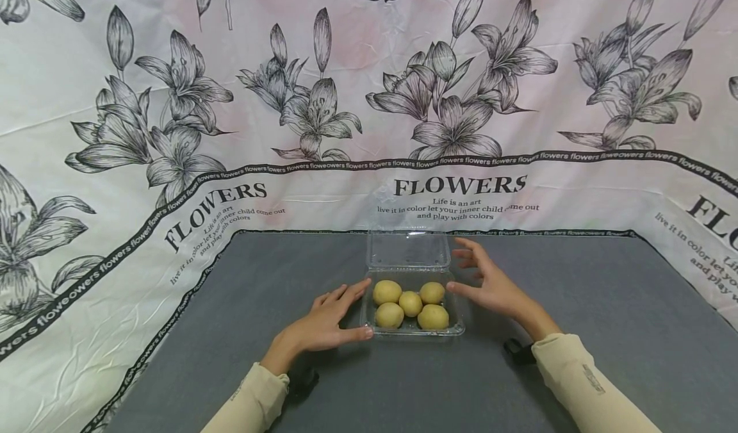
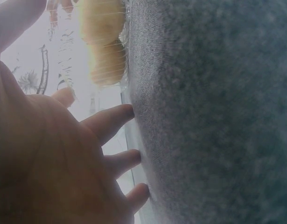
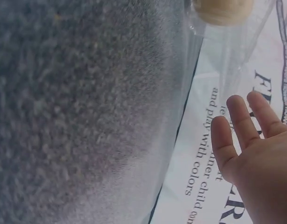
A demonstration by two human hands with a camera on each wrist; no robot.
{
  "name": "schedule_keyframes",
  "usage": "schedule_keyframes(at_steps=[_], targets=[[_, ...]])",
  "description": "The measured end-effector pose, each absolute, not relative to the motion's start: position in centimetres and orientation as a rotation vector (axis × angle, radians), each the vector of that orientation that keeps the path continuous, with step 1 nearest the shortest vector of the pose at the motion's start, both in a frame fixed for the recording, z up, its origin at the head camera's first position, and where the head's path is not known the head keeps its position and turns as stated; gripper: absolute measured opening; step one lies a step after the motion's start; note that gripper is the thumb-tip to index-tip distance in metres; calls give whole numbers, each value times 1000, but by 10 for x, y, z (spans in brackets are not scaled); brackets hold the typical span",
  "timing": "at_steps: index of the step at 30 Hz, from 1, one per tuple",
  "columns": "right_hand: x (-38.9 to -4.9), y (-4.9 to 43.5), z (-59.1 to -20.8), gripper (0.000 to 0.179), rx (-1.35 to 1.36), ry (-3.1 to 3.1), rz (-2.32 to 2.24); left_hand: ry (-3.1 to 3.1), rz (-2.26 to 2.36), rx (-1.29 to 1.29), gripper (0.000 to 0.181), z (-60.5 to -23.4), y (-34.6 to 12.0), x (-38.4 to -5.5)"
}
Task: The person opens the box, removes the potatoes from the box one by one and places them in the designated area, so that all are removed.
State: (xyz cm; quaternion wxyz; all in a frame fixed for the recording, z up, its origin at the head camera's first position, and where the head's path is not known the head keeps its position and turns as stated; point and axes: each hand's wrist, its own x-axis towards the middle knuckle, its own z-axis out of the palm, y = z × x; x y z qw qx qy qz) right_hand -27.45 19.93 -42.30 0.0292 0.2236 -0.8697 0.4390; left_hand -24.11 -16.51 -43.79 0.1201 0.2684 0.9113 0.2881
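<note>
On the grey table stands a clear plastic clamshell box [image 1: 415, 333], its hinged lid [image 1: 408, 252] raised at the back. Several yellow potatoes [image 1: 410, 304] lie inside, one in the middle with others around it. My left hand [image 1: 325, 324] is at the box's left side, thumb by the front left corner and fingers spread along the edge. On the other side, my right hand [image 1: 491, 284] has its thumb tip at the right rim and its fingers extended beside the lid. The left wrist view shows potatoes [image 2: 103, 42] through the clear wall; one potato [image 3: 222, 9] appears in the right wrist view.
The grey tabletop [image 1: 248, 292] stretches out on both sides of the box. Behind it hangs a white cloth [image 1: 323, 196] with printed flowers and lettering, which also lines the table's left and right sides. Dark straps [image 1: 519, 351] show near both wrists.
</note>
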Motion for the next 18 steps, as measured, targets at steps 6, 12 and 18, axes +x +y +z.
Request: schedule_keyframes(at_steps=[6,12,18], targets=[[-267,198,-419,71,789,-2643,1272,2668,837,784,90,-437,-165,-240],[-258,195,-418,53,893,-2614,1166,2670,839,782,90,-437,-165,-241],[-253,190,-419,38,973,-2601,1099,2674,842,790,89,-437,-165,-240]])
